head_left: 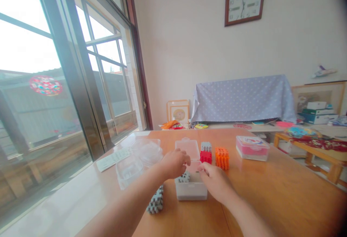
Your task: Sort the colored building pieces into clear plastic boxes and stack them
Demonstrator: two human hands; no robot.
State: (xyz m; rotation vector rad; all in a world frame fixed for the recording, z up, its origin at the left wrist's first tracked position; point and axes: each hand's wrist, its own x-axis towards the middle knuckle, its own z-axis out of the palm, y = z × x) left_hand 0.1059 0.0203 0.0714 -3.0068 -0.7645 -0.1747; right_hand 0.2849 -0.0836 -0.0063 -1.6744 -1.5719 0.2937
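My left hand [175, 163] is over a clear plastic box [192, 192], its fingers curled downward. What they hold, if anything, is hidden. Grey interlocking blocks [183, 177] lie inside the box, just under that hand. At the right rim of the box, my right hand [214, 176] has its fingertips closed together on the edge. The box's hinged lid [187, 149] stands open at the back. Beside the box, partly behind my left forearm, sits a stack of grey interlocking blocks [155, 201].
Red [206, 156], pale grey [206, 146] and orange block stacks [222, 158] stand behind the box to the right. A closed pink-filled box [252, 148] is farther right. Clear plastic containers [129, 170] and a pale sheet [114, 159] lie left on the wooden table [260, 197].
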